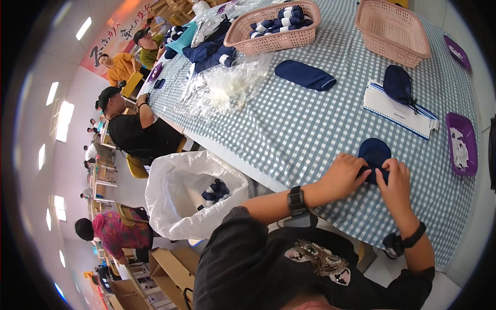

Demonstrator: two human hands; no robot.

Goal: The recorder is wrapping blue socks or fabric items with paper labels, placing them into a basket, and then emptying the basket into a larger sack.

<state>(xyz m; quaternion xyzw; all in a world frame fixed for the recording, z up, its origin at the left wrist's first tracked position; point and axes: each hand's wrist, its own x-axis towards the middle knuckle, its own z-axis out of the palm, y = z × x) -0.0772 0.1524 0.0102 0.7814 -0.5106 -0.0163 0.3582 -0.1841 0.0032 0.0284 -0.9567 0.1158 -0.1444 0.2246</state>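
On the checked tablecloth, both my hands pinch the near edge of a navy cloth piece with a rounded far end (374, 150). It looks partly folded over. My left hand (341, 176) grips it on the left, thumb and fingers pressed together. My right hand (396, 187) holds it on the right in the same way, close beside the left. Beyond them, a navy drawstring pouch (397, 85) lies on a stack of white printed cards (395, 113). A flat, elongated navy cloth piece (305, 75) with a pale edge line lies farther left.
Navy rolls with white bands fill part of a pink basket (248, 46); another pink basket (398, 46) stands right. Purple trays (467, 160) line the right edge. Clear plastic bags (222, 93) lie left. A white-lined bin (170, 206) stands beside me; a person in black (139, 129) sits beyond.
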